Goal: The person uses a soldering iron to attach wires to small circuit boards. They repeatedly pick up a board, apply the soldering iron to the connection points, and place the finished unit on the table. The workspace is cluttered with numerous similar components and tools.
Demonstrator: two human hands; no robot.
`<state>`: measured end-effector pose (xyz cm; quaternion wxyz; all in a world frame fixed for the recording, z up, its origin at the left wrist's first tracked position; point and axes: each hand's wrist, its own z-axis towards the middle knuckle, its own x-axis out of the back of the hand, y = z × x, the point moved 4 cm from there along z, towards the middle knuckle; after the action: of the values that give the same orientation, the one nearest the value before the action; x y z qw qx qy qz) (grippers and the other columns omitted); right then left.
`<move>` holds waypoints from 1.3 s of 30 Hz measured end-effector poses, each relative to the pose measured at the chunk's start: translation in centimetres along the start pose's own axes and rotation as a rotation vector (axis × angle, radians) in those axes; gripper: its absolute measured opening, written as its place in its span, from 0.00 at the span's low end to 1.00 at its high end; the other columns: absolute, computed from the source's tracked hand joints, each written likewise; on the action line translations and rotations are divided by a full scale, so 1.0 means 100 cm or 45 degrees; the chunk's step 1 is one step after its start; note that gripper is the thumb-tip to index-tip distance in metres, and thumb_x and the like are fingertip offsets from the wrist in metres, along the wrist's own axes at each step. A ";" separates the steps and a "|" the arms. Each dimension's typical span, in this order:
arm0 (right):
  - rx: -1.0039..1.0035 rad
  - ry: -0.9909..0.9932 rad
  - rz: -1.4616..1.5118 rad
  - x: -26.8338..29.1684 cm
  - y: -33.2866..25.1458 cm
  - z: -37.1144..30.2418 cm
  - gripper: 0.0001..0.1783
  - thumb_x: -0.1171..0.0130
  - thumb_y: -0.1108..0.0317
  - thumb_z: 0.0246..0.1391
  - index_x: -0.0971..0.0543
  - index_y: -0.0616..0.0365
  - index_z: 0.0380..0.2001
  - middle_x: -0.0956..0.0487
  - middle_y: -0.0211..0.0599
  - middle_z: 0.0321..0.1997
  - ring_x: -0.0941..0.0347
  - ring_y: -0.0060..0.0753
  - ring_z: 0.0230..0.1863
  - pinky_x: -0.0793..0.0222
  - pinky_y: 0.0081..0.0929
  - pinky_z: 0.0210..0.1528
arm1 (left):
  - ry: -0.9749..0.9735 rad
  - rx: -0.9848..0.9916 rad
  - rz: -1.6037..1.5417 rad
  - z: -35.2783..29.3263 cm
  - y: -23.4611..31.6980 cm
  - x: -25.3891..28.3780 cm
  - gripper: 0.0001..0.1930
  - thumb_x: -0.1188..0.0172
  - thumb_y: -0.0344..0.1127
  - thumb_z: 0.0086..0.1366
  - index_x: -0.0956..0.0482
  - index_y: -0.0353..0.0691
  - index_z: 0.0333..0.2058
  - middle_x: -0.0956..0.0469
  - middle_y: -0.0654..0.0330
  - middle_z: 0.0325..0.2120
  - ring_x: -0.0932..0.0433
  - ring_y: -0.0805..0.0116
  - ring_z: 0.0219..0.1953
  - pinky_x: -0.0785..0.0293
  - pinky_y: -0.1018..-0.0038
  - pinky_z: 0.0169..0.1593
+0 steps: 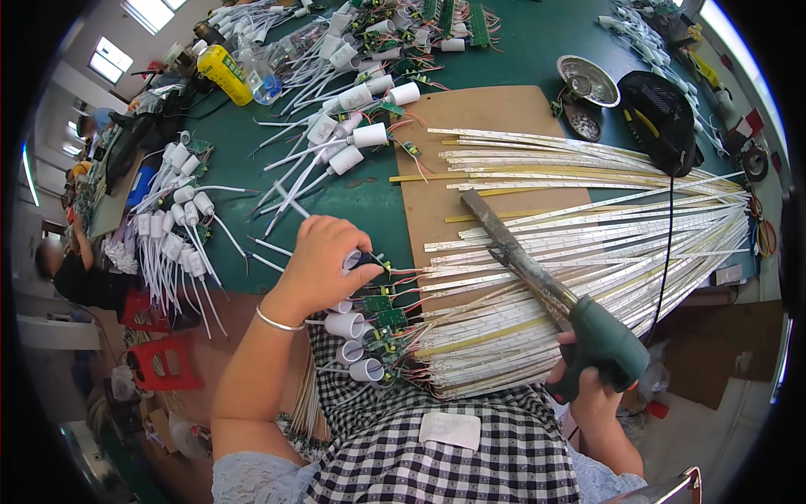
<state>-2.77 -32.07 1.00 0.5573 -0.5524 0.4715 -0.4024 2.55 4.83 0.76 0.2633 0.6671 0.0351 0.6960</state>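
Note:
My left hand (323,265) is closed around a white plastic cap (351,260), its open end turned right. A small driver circuit board sits at that opening beside my thumb, with thin red wires running to the LED strips (504,277). My right hand (588,391) grips the handle of a green pistol-grip tool (606,343). The tool's long metal barrel (525,269) slants up to the left over the strips. Below my left hand, more white caps (344,325) and green circuit boards (386,319) lie along the table's near edge, wired to strip ends.
A brown board (470,109) lies under the strips on the green table (529,50). Piled caps (344,143) fill the far left, near a yellow bottle (224,74). At the far right are a metal bowl (588,80) and a black cap (659,118). A black cord (669,252) crosses the strips.

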 end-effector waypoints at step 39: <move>-0.032 0.130 0.030 0.001 0.001 0.015 0.32 0.40 0.51 0.57 0.31 0.65 0.56 0.22 0.43 0.48 0.24 0.27 0.26 0.27 0.24 0.30 | 0.415 -0.644 0.317 0.127 -0.010 -0.012 0.10 0.32 0.30 0.48 0.22 0.46 0.30 0.23 0.66 0.33 0.26 0.62 0.43 0.33 0.64 0.49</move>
<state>-1.33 -31.81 0.83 0.5302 -0.5325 0.5110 -0.4174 14.89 1.38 0.60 0.3245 0.4594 -0.1789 0.8072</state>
